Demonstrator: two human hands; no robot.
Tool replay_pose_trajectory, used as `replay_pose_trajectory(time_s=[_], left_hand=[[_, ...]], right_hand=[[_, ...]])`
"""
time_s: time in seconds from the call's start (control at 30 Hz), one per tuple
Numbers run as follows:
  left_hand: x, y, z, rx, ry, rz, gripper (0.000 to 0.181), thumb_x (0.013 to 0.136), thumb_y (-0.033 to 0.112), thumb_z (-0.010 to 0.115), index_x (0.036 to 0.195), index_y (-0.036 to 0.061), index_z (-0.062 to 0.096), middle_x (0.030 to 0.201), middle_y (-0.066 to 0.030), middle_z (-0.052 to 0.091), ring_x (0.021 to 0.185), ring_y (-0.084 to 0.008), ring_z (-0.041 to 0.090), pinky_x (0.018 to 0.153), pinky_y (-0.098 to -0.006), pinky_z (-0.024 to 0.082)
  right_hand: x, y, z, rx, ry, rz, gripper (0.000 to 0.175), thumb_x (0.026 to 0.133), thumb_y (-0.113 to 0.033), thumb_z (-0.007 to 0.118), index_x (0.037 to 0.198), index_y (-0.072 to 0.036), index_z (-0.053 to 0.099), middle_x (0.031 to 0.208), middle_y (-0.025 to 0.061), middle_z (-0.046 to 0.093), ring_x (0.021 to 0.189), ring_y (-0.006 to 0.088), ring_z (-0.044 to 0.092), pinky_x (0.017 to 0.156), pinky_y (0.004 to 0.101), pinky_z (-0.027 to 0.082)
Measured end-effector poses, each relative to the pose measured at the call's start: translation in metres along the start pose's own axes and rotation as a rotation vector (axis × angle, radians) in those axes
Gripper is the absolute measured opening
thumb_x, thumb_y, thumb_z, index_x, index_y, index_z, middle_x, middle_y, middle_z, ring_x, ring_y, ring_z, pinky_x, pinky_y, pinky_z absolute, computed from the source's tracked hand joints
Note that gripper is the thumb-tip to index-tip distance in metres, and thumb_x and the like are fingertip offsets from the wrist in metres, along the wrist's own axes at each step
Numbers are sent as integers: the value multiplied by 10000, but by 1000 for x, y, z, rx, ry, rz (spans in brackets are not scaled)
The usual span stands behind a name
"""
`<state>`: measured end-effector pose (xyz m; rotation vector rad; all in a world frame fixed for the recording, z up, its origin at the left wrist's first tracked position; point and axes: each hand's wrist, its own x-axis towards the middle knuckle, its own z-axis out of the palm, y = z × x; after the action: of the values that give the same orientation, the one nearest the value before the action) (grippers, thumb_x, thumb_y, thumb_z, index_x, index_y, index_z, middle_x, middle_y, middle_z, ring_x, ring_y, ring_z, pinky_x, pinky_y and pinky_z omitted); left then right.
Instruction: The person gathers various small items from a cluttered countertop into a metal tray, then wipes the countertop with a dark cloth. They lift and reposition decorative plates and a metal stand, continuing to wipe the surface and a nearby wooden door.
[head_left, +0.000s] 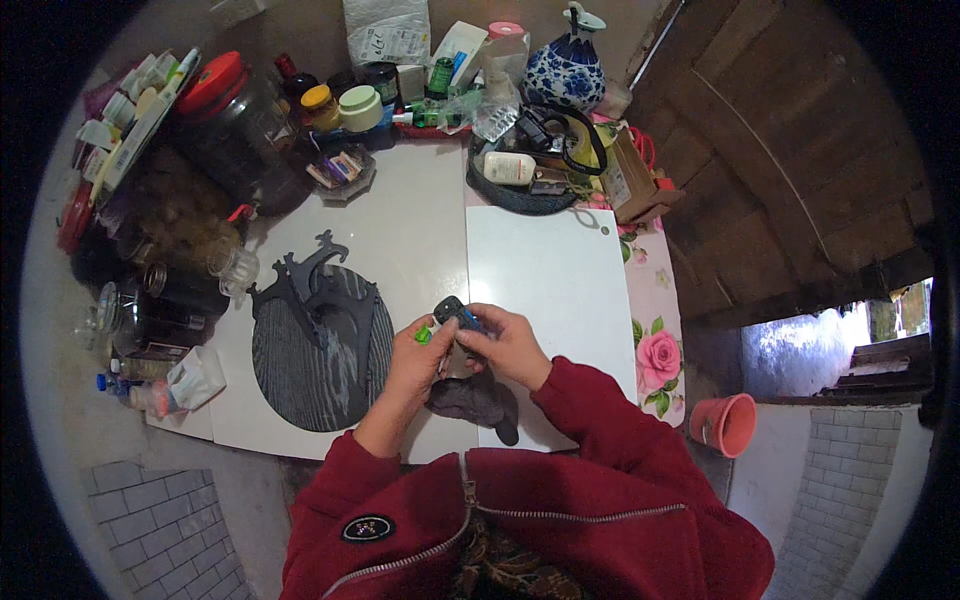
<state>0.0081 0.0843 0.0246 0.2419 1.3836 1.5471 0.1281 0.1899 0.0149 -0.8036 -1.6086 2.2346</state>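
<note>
Both of my hands are together above the front of the white table, holding one small dark object with a blue part (459, 311); its exact kind is unclear. My left hand (415, 360) grips its left side, and a bright green scrap (423, 334) shows by the fingers. From the right, my right hand (506, 341) pinches the same object with thumb and fingers. Below them a crumpled dark grey cloth (469, 401) lies on the table. Left of my hands rests a round dark board with wood grain (319, 397), with dark curved stand pieces (304, 289) on it.
Jars, bottles and a big red-lidded jar (244, 142) crowd the left and back. A dark round basket (517, 196) holds a white bottle and a strap. Behind it stands a blue-and-white vase (564, 75). A pink bucket (724, 425) is beyond the table's right edge.
</note>
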Motion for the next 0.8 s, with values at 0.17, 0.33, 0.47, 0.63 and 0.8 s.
replay_pose_trajectory(time_s=[0.17, 0.33, 0.47, 0.63, 0.8], left_hand=[[1, 3, -21, 62, 132, 29, 182, 882, 215, 641, 967, 57, 608, 609, 38, 456, 466, -50, 411, 406, -223, 326], [-14, -5, -43, 204, 207, -27, 180, 879, 196, 636, 960, 39, 604, 630, 8, 519, 491, -76, 452, 438, -239, 363], [-27, -18, -53, 155, 223, -84, 136, 865, 161, 641, 896, 34, 602, 628, -5, 533, 480, -86, 464, 422, -248, 365], [-24, -27, -59, 179, 249, -62, 108, 864, 136, 634, 867, 34, 596, 620, -7, 530, 473, -84, 463, 405, -250, 372], [-20, -26, -58, 183, 190, -67, 105, 862, 128, 639, 872, 35, 592, 623, 2, 526, 489, -79, 464, 415, -245, 377]], right_hand=[[84, -34, -41, -424, 292, -177, 415, 785, -185, 713, 1105, 24, 550, 740, 108, 639, 541, 126, 603, 428, 273, 449], [206, -85, -76, -1192, 557, -366, 332, 772, -254, 595, 1005, -18, 590, 830, 247, 640, 776, 418, 618, 710, 495, 491], [266, -90, -74, -1377, 665, -457, 201, 798, -160, 547, 928, -17, 603, 854, 233, 634, 736, 380, 649, 653, 471, 531], [299, -73, -68, -1419, 666, -423, 151, 779, -90, 561, 869, -5, 647, 987, 243, 566, 725, 370, 657, 637, 450, 549], [282, -78, -67, -1568, 435, -344, 384, 846, -391, 607, 965, -29, 656, 1021, 219, 556, 795, 350, 648, 669, 450, 526]])
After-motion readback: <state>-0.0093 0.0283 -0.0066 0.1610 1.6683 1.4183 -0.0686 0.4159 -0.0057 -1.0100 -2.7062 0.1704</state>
